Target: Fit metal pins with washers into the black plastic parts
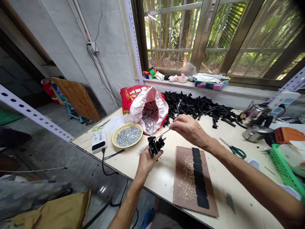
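My left hand (pixel 148 160) is wrapped around a black plastic part (pixel 155 147) above the table's front edge; it may be more than one piece. Pinched in the fingers of my right hand (pixel 187 127) is a thin rod (pixel 162 134), slanting down to the top of the black part. Whether its tip is inside or only touching, I cannot tell. Behind my hands, an open sack (pixel 135 98) spills brownish and silvery long thin metal pieces (pixel 150 114). A yellowish plate (pixel 114 143) heaped with small metal pieces (pixel 128 136) stands left of my left hand.
Black plastic parts (pixel 197 105) pile up along the window wall. A brown board (pixel 179 190) carries pale bits and a row of black pads (pixel 200 178). Scissors (pixel 234 151), a green basket (pixel 284 171) and metal pots (pixel 257 133) are on the right; a white device (pixel 98 140) is left.
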`<action>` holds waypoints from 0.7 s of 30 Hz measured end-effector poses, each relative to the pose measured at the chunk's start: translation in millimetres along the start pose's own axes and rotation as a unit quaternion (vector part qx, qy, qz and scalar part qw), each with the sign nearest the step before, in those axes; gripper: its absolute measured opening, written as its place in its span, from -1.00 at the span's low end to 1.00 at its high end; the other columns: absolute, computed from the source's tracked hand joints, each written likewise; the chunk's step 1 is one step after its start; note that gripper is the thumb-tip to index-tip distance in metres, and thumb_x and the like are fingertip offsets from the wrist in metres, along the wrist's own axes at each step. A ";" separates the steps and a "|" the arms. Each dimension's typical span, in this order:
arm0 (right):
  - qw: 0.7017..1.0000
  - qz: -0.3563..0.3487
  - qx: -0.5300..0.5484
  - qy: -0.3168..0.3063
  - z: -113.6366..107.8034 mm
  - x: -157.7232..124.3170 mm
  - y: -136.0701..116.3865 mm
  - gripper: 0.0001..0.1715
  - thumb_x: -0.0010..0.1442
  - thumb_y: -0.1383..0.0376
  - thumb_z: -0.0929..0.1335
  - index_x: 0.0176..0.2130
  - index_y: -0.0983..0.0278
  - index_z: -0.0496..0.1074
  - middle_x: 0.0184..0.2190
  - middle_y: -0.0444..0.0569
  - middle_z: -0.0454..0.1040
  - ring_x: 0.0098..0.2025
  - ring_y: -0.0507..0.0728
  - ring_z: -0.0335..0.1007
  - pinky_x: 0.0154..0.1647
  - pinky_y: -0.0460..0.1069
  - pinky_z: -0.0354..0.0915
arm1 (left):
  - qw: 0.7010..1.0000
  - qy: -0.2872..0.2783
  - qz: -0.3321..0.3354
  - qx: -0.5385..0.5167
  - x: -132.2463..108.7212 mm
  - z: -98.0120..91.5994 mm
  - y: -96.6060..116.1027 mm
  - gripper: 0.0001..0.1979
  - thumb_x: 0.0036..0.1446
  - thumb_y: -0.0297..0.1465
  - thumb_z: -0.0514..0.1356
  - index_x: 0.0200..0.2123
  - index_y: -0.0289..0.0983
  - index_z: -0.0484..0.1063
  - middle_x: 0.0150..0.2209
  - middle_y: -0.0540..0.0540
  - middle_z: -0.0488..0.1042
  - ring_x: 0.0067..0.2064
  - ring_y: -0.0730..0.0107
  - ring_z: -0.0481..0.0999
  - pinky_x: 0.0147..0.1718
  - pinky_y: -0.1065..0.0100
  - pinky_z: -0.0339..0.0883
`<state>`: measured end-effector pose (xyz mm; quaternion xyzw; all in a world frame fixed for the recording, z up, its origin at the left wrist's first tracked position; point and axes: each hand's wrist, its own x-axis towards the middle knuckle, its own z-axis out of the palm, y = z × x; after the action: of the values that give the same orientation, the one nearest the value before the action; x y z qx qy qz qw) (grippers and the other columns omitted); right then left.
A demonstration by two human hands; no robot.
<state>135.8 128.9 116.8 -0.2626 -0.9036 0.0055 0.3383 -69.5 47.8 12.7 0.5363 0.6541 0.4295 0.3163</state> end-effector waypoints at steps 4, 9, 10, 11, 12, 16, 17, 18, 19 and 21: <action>0.993 -0.069 -0.086 -0.041 1.0 6.6 -13.1 -0.75 0.33 0.26 0.21 -0.23 0.15 0.47 -0.28 -0.04 0.42 -0.24 0.10 0.23 -0.12 0.06 0.04 | 0.993 0.006 0.026 0.112 -1.2 0.2 6.6 -0.71 -0.10 -0.24 0.27 -0.31 -0.28 0.47 -0.41 -0.11 0.55 -0.37 0.22 0.51 -0.42 0.35 0.28; 0.981 -0.136 -0.087 -0.103 5.1 15.0 -26.3 -0.78 0.31 0.32 0.22 -0.23 0.18 0.46 -0.29 -0.04 0.44 -0.22 0.12 0.25 -0.05 0.12 0.04 | 0.981 0.005 0.039 0.187 -3.1 -0.7 6.6 -0.67 -0.05 -0.24 0.25 -0.22 -0.28 0.44 -0.35 -0.16 0.56 -0.32 0.17 0.53 -0.37 0.31 0.27; 0.983 -0.139 -0.047 -0.110 6.5 17.8 -26.1 -0.82 0.29 0.27 0.26 -0.17 0.17 0.44 -0.25 -0.03 0.44 -0.20 0.13 0.26 -0.04 0.11 0.06 | 0.984 0.007 0.038 0.175 -4.2 -2.5 5.1 -0.67 -0.05 -0.23 0.25 -0.21 -0.28 0.44 -0.35 -0.15 0.56 -0.32 0.17 0.53 -0.37 0.32 0.28; 0.986 -0.129 0.007 -0.107 9.1 20.9 -23.7 -0.78 0.26 0.21 0.30 -0.10 0.16 0.42 -0.19 -0.03 0.44 -0.17 0.13 0.28 -0.05 0.09 0.10 | 0.988 0.014 0.035 0.153 -5.6 -5.2 3.1 -0.66 -0.05 -0.23 0.25 -0.21 -0.28 0.44 -0.35 -0.14 0.56 -0.32 0.18 0.53 -0.37 0.32 0.29; 0.988 -0.106 0.065 -0.094 13.8 23.7 -19.0 -0.68 0.23 0.16 0.32 -0.02 0.17 0.38 -0.13 -0.01 0.43 -0.15 0.13 0.30 -0.06 0.06 0.14 | 0.992 0.024 0.030 0.123 -7.4 -9.0 0.8 -0.66 -0.05 -0.21 0.25 -0.22 -0.28 0.44 -0.35 -0.13 0.56 -0.32 0.19 0.53 -0.37 0.33 0.30; 0.977 0.142 0.145 -0.068 62.5 24.8 11.8 -0.74 0.26 0.21 0.28 -0.13 0.28 0.44 -0.18 0.02 0.46 -0.18 0.10 0.36 -0.18 -0.03 0.22 | 0.996 0.075 0.003 0.041 -14.1 -29.0 -6.7 -0.64 -0.08 -0.15 0.27 -0.30 -0.31 0.46 -0.38 -0.11 0.55 -0.34 0.20 0.53 -0.41 0.35 0.32; 0.964 0.210 0.124 -0.103 81.5 21.8 17.7 -0.77 0.26 0.23 0.28 -0.25 0.30 0.48 -0.26 0.01 0.48 -0.24 0.09 0.37 -0.21 -0.04 0.22 | 0.996 0.081 -0.002 0.041 -15.0 -33.2 -7.3 -0.63 -0.10 -0.14 0.28 -0.31 -0.31 0.46 -0.39 -0.11 0.55 -0.35 0.20 0.53 -0.41 0.34 0.32; 0.948 0.259 0.108 -0.149 101.3 18.1 21.4 -0.76 0.24 0.24 0.29 -0.34 0.31 0.48 -0.33 -0.01 0.48 -0.29 0.09 0.37 -0.24 -0.05 0.22 | 0.996 0.083 -0.007 0.042 -15.3 -36.4 -7.3 -0.63 -0.11 -0.14 0.29 -0.32 -0.31 0.47 -0.40 -0.10 0.55 -0.35 0.20 0.53 -0.41 0.34 0.33; 0.936 0.287 0.100 -0.180 120.8 14.2 22.7 -0.73 0.23 0.23 0.30 -0.40 0.32 0.47 -0.38 -0.01 0.48 -0.32 0.09 0.38 -0.27 -0.05 0.21 | 0.996 0.083 -0.011 0.044 -15.2 -38.3 -6.7 -0.63 -0.11 -0.14 0.29 -0.31 -0.31 0.47 -0.41 -0.10 0.55 -0.35 0.20 0.53 -0.41 0.34 0.33; 0.921 0.315 0.091 -0.209 154.3 8.2 19.7 -0.71 0.22 0.19 0.29 -0.41 0.32 0.46 -0.39 0.01 0.48 -0.32 0.11 0.39 -0.30 -0.05 0.21 | 0.995 0.083 -0.014 0.047 -14.1 -38.7 -4.4 -0.63 -0.10 -0.15 0.29 -0.29 -0.30 0.47 -0.40 -0.09 0.55 -0.35 0.21 0.53 -0.39 0.34 0.34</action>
<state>45.1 175.7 -0.9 -0.4950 -0.8196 0.2492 0.1454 -102.1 25.2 24.8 0.5040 0.7052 0.4364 0.2413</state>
